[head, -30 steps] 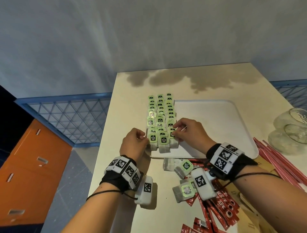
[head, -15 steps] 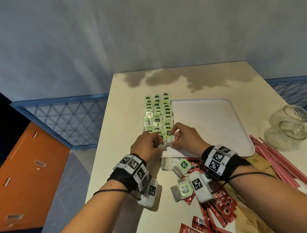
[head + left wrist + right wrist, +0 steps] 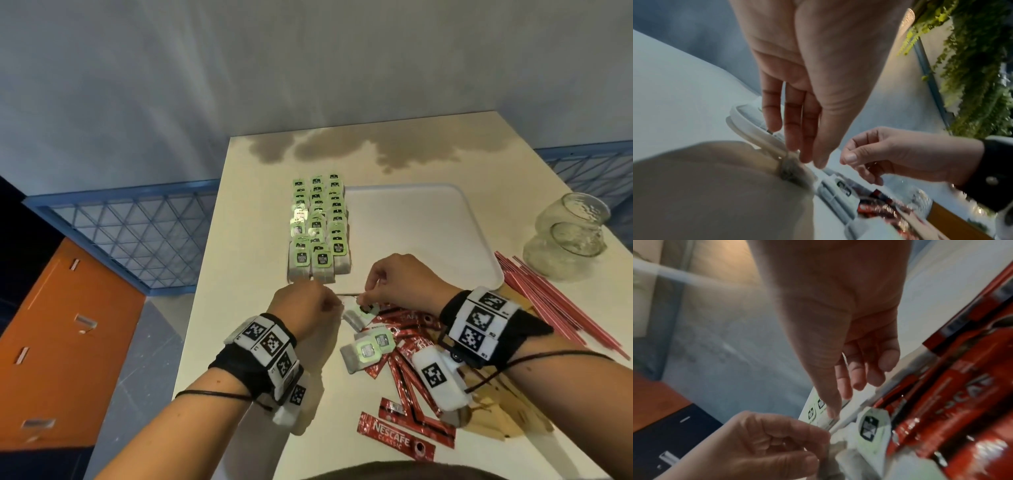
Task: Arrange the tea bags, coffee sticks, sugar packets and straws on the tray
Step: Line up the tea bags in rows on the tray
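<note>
**A:** Nearest me, what's loose on the surface?

**B:** Red coffee sticks scattered near the edge, with a few loose tea bags lying on them. Brown sugar packets show under my right wrist. None of this is on the tray.

**A:** Hands?

**B:** Both over the next tea bag, just short of the tray's near rim. My left hand has its fingers drawn together at the tips; I judge it is pinching the bag's paper edge, though blur hides the contact. My right hand has thumb and forefinger closed in a pinch right over the green tag, seemingly on it.

**A:** Doing it well?

**B:** Lift by the bag body, keep the string slack, lay it tag-up against the front of the rows without nudging them.

**A:** Farther out?

**B:** Three rows of tea bags fill the left side of the white tray; red straws and two glass jars sit to its right.
</note>
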A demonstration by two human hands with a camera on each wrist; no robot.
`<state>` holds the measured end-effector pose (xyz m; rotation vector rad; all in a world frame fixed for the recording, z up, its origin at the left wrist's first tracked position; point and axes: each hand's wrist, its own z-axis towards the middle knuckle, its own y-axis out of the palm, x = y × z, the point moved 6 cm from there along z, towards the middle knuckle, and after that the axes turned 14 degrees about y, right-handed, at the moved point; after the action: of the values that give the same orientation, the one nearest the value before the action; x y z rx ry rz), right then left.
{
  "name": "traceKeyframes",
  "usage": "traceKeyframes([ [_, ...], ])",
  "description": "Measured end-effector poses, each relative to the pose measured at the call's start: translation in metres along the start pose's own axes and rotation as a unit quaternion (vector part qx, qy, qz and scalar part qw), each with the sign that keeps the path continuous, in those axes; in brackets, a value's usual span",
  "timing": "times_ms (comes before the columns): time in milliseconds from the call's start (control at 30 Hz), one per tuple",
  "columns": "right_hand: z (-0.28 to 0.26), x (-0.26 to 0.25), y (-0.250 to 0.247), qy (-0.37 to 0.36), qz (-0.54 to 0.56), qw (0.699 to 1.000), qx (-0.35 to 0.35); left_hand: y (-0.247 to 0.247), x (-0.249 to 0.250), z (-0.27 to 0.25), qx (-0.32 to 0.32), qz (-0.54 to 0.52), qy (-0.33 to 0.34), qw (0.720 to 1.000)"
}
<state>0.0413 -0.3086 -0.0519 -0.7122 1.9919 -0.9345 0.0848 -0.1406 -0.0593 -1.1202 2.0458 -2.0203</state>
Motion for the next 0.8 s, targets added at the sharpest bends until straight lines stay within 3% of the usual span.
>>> traceKeyframes([
  [133, -0.014, 0.002, 0.011, 0.002, -0.098, 0.995, 0.019, 0.007, 0.005, -0.010, -0.032, 0.069, -0.030, 0.997],
  [267, -0.020, -0.004, 0.019, -0.019, -0.144, 0.989, 0.027, 0.005, 0.005, -0.017, 0.011, 0.069, -0.039, 0.997],
  [433, -0.023, -0.019, 0.026, -0.051, -0.099, 0.994, 0.007, 0.011, 0.001, -0.023, 0.012, 0.055, -0.083, 0.995],
  [633, -0.017, -0.030, 0.041, -0.066, -0.100, 0.991, -0.057, 0.017, -0.010, -0.024, -0.030, -0.013, -0.119, 0.992],
  [800, -0.012, -0.031, 0.040, -0.067, -0.110, 0.990, -0.064, 0.021, -0.016, -0.031, -0.008, -0.058, -0.126, 0.990],
])
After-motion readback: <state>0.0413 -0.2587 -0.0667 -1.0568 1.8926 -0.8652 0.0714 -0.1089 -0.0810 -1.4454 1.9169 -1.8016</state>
